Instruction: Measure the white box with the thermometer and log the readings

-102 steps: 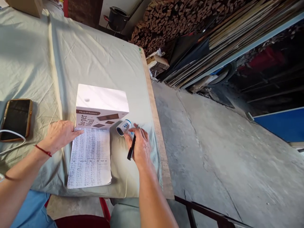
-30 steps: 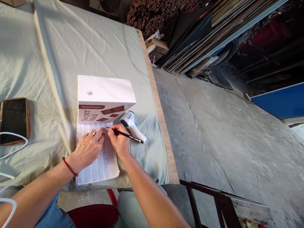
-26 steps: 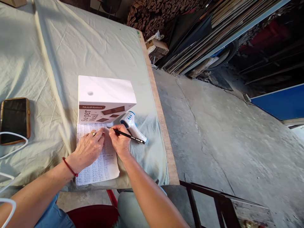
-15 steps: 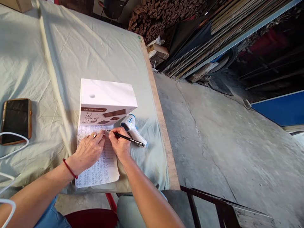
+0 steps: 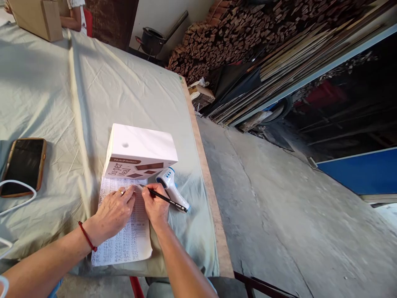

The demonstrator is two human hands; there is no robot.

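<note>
Densely written lines cover a sheet of paper (image 5: pixel 124 244) lying at the table's near edge. My left hand (image 5: pixel 116 209) rests on it, fingers stretched out, with a ring on one finger and a red cord at the wrist. In my right hand (image 5: pixel 156 205) is a black pen (image 5: pixel 166 198), its tip at the upper part of the paper near my left fingertips. A white box (image 5: pixel 142 145) marked "NutriMotion Super Meal" stands at the paper's top edge. Just right of my right hand lies a white and blue infrared thermometer (image 5: pixel 173 188).
A phone (image 5: pixel 23 167) and a white cable (image 5: pixel 18 182) are at the left on the cloth-covered table (image 5: pixel 139 91). At the far left, a person's arm (image 5: pixel 72 20) shows behind a cardboard box (image 5: pixel 37 18). Stacked firewood (image 5: pixel 223 37) stands beyond; concrete floor (image 5: pixel 279 219) is at right.
The view has tilted up, so the table sits lower and the far person and cardboard box show more. Both hands stay at the paper, the pen still held.
</note>
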